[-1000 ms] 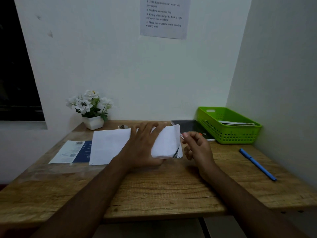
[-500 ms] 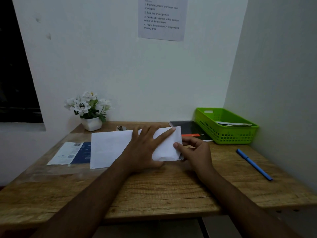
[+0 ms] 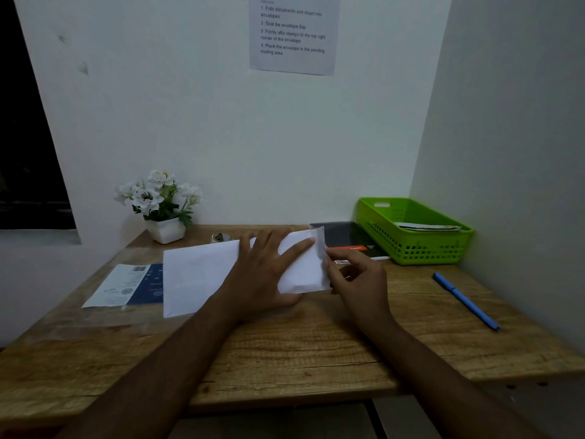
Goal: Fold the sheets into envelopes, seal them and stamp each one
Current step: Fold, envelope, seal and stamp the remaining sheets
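- At the desk's [image 3: 285, 350] left: one leaflet [image 3: 126, 285], one flat sheet [image 3: 199, 274] overlapping it.
- Centre: one folded sheet [image 3: 304, 270], lying partly on the flat sheet; left hand [image 3: 262, 274] spread flat, pressing it down.
- Just right: right hand [image 3: 357, 280] pinching the folded sheet's raised edge.
- Risk: a crooked crease, should the paper slip under the palm.
- Far right: one basket [image 3: 411, 245], one pen [image 3: 465, 301].

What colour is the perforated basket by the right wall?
The basket is bright green, clearest in the head view.

Left hand [image 3: 264, 274] lies flat, fingers [image 3: 296, 250] spread; right hand [image 3: 359, 282] seems to pinch with curled fingers.
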Demonstrator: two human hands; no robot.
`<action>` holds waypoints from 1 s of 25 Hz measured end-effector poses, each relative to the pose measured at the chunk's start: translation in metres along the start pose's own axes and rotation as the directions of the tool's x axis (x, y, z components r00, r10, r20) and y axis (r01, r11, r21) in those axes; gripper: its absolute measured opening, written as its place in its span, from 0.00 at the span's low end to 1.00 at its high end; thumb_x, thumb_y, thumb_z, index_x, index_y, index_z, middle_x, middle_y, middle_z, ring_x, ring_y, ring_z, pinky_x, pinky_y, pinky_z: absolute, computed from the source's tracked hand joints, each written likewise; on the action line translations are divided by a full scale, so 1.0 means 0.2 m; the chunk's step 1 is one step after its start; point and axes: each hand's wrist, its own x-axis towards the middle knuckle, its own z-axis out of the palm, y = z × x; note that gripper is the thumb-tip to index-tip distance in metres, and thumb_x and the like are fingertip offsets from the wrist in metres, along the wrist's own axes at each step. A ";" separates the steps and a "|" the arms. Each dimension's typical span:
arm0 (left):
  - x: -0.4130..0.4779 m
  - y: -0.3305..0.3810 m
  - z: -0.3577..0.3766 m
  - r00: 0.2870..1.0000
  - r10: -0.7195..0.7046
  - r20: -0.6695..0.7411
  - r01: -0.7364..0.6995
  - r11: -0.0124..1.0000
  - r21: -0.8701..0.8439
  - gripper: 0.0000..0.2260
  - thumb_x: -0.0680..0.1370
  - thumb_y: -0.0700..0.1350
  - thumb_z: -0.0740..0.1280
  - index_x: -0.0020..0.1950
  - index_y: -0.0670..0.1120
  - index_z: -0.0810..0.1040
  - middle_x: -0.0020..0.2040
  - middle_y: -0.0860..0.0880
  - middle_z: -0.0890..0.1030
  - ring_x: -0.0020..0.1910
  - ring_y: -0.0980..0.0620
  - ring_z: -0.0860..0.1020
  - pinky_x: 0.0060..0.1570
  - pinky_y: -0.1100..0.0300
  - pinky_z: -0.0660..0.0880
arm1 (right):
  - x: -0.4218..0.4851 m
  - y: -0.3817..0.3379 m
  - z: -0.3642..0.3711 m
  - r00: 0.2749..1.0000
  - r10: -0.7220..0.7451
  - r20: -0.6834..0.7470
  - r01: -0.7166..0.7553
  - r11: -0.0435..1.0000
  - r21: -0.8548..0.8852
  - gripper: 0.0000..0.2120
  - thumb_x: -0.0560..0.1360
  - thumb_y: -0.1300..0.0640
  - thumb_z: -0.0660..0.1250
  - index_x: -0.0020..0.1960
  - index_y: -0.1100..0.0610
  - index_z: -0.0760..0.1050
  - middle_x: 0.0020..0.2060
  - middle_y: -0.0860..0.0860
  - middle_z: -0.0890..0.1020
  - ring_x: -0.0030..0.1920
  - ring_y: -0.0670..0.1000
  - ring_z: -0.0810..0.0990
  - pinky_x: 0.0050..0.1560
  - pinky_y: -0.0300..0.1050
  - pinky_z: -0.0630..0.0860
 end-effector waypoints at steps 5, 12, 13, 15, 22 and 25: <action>0.01 0.01 -0.01 0.996 0.027 -0.088 -0.023 0.999 0.042 0.37 0.69 0.68 0.61 0.74 0.54 0.62 0.68 0.44 0.67 0.65 0.46 0.65 0.61 0.46 0.57 | 0.00 -0.07 -0.02 0.989 0.143 0.020 -0.143 0.947 0.287 0.06 0.75 0.60 0.69 0.51 0.53 0.80 0.44 0.45 0.82 0.40 0.43 0.83 0.26 0.44 0.78; 0.02 0.05 -0.03 0.948 0.102 -0.302 -0.064 0.989 0.132 0.28 0.74 0.61 0.63 0.71 0.51 0.65 0.69 0.42 0.64 0.69 0.44 0.63 0.67 0.43 0.58 | 0.01 -0.05 -0.02 0.994 0.104 -0.028 -0.089 0.943 0.322 0.09 0.70 0.64 0.74 0.49 0.55 0.82 0.44 0.51 0.85 0.41 0.51 0.85 0.32 0.43 0.81; 0.02 0.06 -0.03 0.933 0.095 -0.348 -0.063 0.993 0.101 0.25 0.74 0.59 0.65 0.68 0.50 0.68 0.65 0.43 0.67 0.64 0.45 0.66 0.64 0.47 0.61 | 0.02 -0.05 -0.03 0.991 0.090 -0.098 -0.054 0.944 0.326 0.09 0.70 0.65 0.74 0.49 0.57 0.82 0.43 0.52 0.85 0.40 0.52 0.85 0.33 0.44 0.81; 0.03 0.11 -0.04 0.946 0.024 -0.324 -0.064 0.991 -0.115 0.23 0.73 0.58 0.67 0.63 0.48 0.71 0.59 0.46 0.72 0.58 0.50 0.70 0.58 0.55 0.65 | 0.02 -0.04 -0.03 0.984 0.045 -0.175 0.021 0.934 0.357 0.11 0.71 0.69 0.72 0.52 0.60 0.82 0.41 0.50 0.86 0.39 0.51 0.85 0.35 0.43 0.82; 0.03 0.20 -0.08 0.967 -0.254 0.015 0.121 0.407 -0.905 0.17 0.77 0.54 0.65 0.64 0.57 0.67 0.59 0.58 0.76 0.58 0.60 0.76 0.52 0.68 0.75 | -0.02 -0.01 0.00 0.933 -0.341 0.115 0.333 0.939 0.086 0.24 0.71 0.70 0.70 0.65 0.58 0.75 0.66 0.51 0.76 0.68 0.49 0.74 0.66 0.54 0.74; 0.03 0.18 -0.08 0.923 -0.383 0.033 0.150 0.280 -0.948 0.12 0.79 0.45 0.63 0.61 0.54 0.69 0.55 0.55 0.79 0.55 0.59 0.79 0.47 0.66 0.77 | -0.03 -0.02 0.02 0.877 -0.354 0.326 0.383 0.923 -0.030 0.27 0.73 0.62 0.70 0.70 0.53 0.70 0.73 0.50 0.68 0.74 0.47 0.65 0.72 0.53 0.67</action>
